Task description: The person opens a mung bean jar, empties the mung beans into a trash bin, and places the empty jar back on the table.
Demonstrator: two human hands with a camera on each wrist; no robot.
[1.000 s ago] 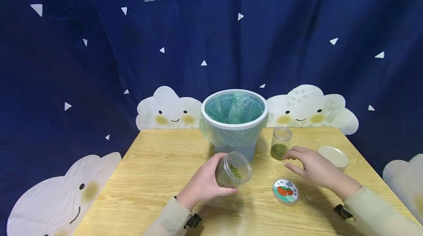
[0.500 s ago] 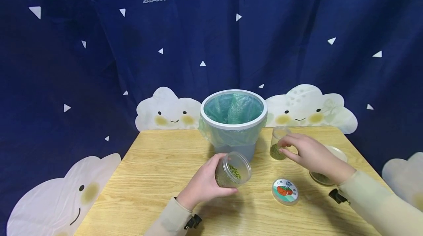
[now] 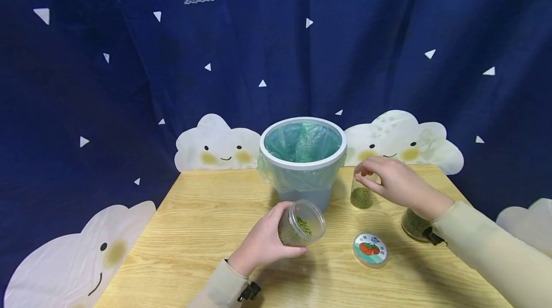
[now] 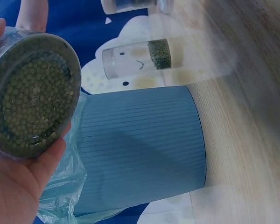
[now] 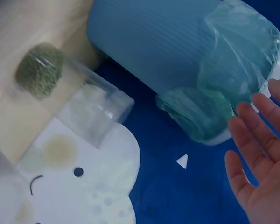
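Observation:
My left hand (image 3: pixel 260 243) grips a clear plastic jar (image 3: pixel 297 229) partly filled with green mung beans. It is tilted, its uncovered mouth facing right and toward me. In the left wrist view the beans (image 4: pixel 35 100) show through the jar's bottom. Farther back, my right hand (image 3: pixel 394 181) hovers at the mouth of a slim clear jar (image 3: pixel 361 198) standing upright, with green beans at its bottom. The right wrist view shows my right fingers (image 5: pixel 256 140) spread loosely and apart from that slim jar (image 5: pixel 91 105).
A bin (image 3: pixel 306 195) lined with a green bag stands behind the held jar. A round lid (image 3: pixel 370 249) with a tomato picture lies on the wooden table (image 3: pixel 207 212). Another jar with dark green contents (image 3: pixel 415 225) is partly hidden under my right forearm. A blue curtain (image 3: pixel 215 35) hangs behind.
My right hand has risen and moved away from me, from beside the slim jar to its mouth. My left hand and its jar have stayed nearly still.

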